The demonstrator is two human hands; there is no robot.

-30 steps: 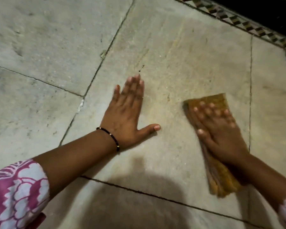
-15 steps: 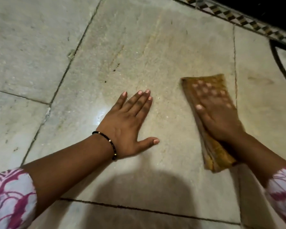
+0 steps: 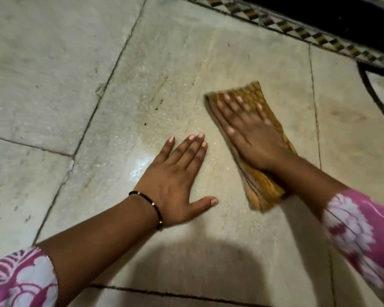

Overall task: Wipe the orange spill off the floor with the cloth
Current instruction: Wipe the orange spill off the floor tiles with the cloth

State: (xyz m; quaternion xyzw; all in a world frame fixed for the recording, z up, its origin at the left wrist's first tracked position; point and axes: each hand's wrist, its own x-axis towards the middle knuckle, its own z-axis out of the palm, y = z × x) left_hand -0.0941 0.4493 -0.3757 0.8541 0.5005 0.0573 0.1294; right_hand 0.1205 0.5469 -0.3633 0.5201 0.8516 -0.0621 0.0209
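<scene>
A folded orange-yellow cloth [image 3: 258, 97] lies on the pale stone floor tile [image 3: 186, 41], right of centre. My right hand [image 3: 251, 134] presses flat on top of it with fingers spread, covering its middle; both cloth ends show. My left hand [image 3: 175, 180] rests flat on the tile just left of the cloth, fingers apart, holding nothing, a black bead bracelet on its wrist. A faint orange-tinted wet film [image 3: 164, 138] covers the tile around my left fingertips, with a bright glare spot beside it.
Dark grout lines [image 3: 111, 69] divide the big tiles. A patterned border strip [image 3: 297, 29] runs along the far right, with a dark area beyond it. A few dark specks [image 3: 157, 105] lie on the tile beyond my left hand. My shadow falls on the near tile.
My right hand has slid the cloth left, away from the right grout line and closer to my left hand. The left hand stays planted on the tile.
</scene>
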